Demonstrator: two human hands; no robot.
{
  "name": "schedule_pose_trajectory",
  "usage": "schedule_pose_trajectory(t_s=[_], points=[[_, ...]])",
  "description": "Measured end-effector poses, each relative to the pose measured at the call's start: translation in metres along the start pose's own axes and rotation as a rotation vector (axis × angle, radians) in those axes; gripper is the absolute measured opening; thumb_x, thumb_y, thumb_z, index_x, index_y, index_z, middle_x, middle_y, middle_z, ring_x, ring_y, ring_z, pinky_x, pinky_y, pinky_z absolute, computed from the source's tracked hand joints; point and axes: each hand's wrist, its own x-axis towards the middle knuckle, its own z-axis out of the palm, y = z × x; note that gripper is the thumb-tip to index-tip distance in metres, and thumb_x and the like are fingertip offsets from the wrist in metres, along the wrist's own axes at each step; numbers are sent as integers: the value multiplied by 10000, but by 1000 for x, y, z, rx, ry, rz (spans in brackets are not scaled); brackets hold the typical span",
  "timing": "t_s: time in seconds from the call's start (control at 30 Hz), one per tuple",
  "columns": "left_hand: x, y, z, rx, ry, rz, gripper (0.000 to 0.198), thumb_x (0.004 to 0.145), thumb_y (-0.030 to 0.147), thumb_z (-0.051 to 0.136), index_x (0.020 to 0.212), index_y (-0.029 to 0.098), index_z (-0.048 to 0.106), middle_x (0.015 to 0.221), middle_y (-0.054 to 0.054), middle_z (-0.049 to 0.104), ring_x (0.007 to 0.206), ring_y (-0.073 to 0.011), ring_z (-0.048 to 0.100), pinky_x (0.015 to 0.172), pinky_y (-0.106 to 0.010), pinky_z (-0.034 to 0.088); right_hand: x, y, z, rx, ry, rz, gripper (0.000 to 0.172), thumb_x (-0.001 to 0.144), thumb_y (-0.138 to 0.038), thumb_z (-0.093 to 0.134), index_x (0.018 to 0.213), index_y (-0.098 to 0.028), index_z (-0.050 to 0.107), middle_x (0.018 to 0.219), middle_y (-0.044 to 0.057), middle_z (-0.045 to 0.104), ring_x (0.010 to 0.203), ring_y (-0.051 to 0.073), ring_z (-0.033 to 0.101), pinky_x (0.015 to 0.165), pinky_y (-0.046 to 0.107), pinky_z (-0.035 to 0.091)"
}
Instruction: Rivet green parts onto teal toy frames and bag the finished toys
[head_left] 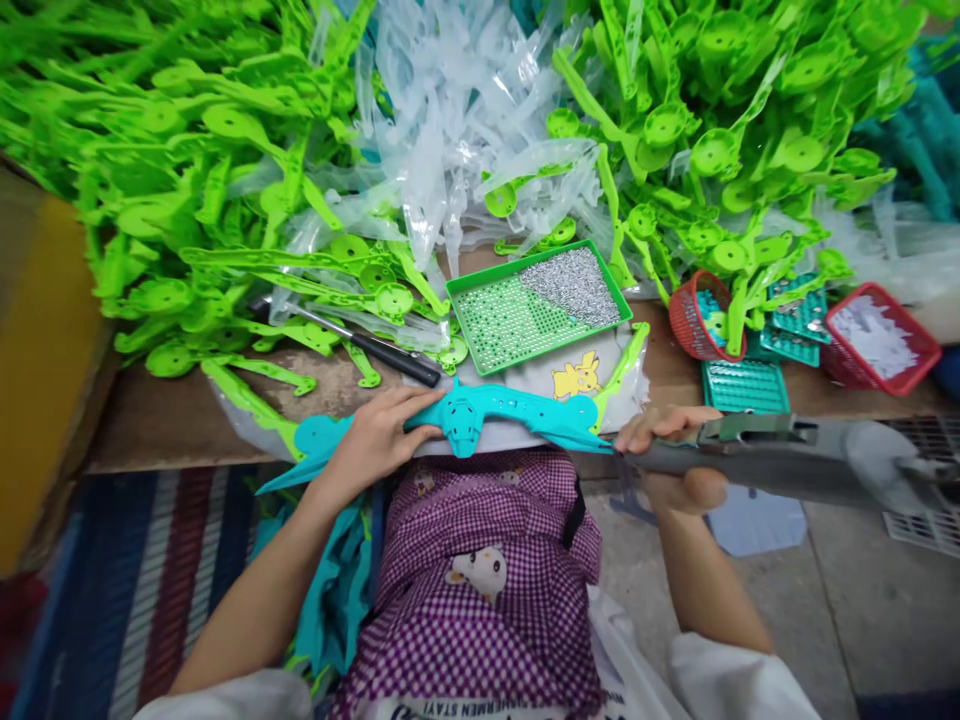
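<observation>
My left hand (pixel 379 435) is closed on the middle of a turquoise plastic toy part (pixel 517 403), beside its small animal-like head. The part spreads sideways along the table's front edge, with lime-green arm pieces (pixel 622 378) and clear film wings showing behind both ends. My right hand (pixel 660 430) grips a grey powered screwdriver (pixel 757 465) with a lever on top, held level. Its slim tip points left and meets the right end of the turquoise part, or lies very close to it. A green perforated tray (pixel 495 315) of small silver screws sits just beyond the part.
Heaped lime-green pieces (pixel 217 180) and clear film wings (pixel 465 120) fill the back. A black-handled metal tool (pixel 390 358) lies left of the tray. Rightward stand a red basket (pixel 697 325), teal trays (pixel 742 388) and a red basin (pixel 862 370) of white pieces. Turquoise parts (pixel 334 590) hang beside my lap.
</observation>
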Motion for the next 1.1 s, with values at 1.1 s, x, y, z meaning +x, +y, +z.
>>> schedule_pose_trajectory(t_s=[1.1], points=[[1, -4, 5, -63, -37, 3, 482, 849, 326, 664, 1305, 210, 562, 1184, -97, 632, 1091, -250, 591, 945, -433, 487, 10, -16, 10, -61, 46, 76, 513, 607, -717, 685, 831, -256, 656, 478, -48, 565, 375, 151, 511, 381, 286, 436]])
